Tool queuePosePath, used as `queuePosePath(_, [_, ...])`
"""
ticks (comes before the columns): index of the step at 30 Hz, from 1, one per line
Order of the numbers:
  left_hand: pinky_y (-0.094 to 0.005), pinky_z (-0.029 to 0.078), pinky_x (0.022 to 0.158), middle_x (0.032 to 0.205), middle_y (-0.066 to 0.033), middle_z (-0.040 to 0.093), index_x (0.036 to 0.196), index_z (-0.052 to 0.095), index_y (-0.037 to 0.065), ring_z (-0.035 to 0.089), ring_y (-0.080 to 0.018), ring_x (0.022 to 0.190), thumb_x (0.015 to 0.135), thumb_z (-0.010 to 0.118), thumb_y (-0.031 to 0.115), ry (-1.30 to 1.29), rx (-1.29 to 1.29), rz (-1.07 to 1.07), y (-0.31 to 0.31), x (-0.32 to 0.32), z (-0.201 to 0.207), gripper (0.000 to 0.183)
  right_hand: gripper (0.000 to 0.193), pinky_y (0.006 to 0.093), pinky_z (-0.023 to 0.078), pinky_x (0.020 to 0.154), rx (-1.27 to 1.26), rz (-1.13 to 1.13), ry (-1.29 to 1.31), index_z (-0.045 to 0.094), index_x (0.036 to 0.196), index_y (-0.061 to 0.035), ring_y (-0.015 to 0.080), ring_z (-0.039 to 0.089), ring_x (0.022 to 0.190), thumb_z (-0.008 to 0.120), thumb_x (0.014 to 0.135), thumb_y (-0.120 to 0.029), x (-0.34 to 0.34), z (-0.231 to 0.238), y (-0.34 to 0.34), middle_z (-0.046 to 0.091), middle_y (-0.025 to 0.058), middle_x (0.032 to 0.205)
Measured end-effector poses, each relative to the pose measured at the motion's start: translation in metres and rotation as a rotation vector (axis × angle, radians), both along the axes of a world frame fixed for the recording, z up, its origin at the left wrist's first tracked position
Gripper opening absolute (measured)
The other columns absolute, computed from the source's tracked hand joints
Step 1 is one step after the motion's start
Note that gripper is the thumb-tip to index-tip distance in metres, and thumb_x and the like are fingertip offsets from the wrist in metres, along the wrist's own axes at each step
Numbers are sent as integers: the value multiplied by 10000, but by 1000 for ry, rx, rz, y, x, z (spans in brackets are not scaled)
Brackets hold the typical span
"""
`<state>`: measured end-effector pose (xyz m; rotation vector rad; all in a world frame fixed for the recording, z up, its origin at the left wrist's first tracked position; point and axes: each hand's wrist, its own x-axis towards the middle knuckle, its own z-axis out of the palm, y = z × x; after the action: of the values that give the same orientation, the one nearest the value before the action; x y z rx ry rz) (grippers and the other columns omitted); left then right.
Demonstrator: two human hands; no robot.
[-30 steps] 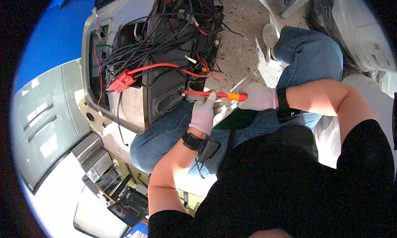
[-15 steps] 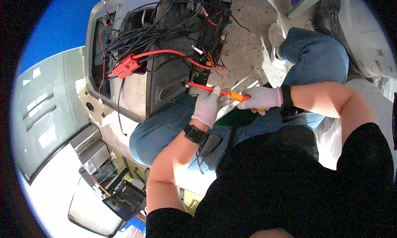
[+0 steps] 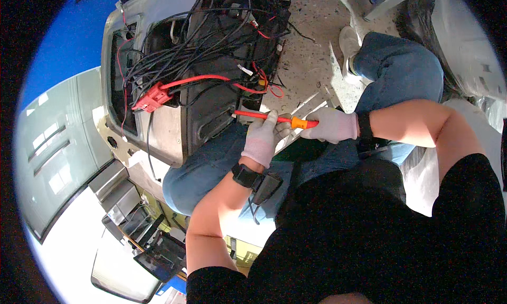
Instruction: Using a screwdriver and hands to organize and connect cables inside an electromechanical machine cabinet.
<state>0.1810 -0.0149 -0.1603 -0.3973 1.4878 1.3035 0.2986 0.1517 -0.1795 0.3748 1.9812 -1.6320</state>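
A long screwdriver (image 3: 255, 114) with a red shaft and an orange-and-red handle lies between my gloved hands, its tip at the side of a black panel (image 3: 214, 119). My left hand (image 3: 262, 135) is closed round the shaft, thumb on top. My right hand (image 3: 331, 125) grips the handle end. Just beyond the tip a red connector (image 3: 153, 97) with a thick red cable (image 3: 198, 78) lies on the console, beside a tangle of black cables (image 3: 174, 53). What the tip touches is too small to make out.
The metal-framed console (image 3: 170, 138) stands at my left, with thin loose wires hanging from it. Speckled floor (image 3: 309, 61) stretches ahead, my bent leg (image 3: 398, 66) on the right. Plastic sheeting (image 3: 470, 45) covers something at far right. A dark chair-like object (image 3: 163, 254) stands at lower left.
The console, cables and connector appear slightly further left in the view. Both hands still hold the screwdriver, and its tip has shifted a little left and down.
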Motion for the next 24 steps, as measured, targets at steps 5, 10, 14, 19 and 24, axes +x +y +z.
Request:
queuePosePath(5, [-312,493,692,1031,-171,596,1068,440,23,593,-207,837,905,496,224,-2,23,16,-2,2,-2,265,386,244,319,319,-450,7,-398,575,764,-18,105,437,346,587,817,-400,-6,2,3,475,11,501])
queuePosePath(10, [-334,500,720,1029,-169,587,1057,436,28,596,-221,857,907,504,214,12,26,19,-6,2,-8,249,350,271,387,372,-279,94,-341,571,860,-22,143,506,414,594,792,-365,-6,-8,-3,523,50,560])
queuePosePath(14, [-349,506,735,1010,-150,579,1055,433,39,596,-222,868,910,499,204,80,8,-2,-11,3,-9,230,350,362,489,593,317,90,110,552,984,-27,288,616,666,591,748,-282,3,-12,-19,604,143,727])
queuePosePath(19, [-340,515,719,981,-133,580,1056,429,55,595,-203,828,915,485,208,73,11,0,-6,1,-8,215,307,399,472,690,228,23,107,575,953,-18,351,597,791,579,734,-234,5,-9,-12,610,181,815])
queuePosePath(24, [-324,518,697,979,-134,594,1048,433,56,595,-185,792,919,473,221,74,17,-7,0,1,-5,213,264,401,472,677,213,78,134,598,906,-23,353,595,787,575,728,-217,-1,-8,-7,609,191,833])
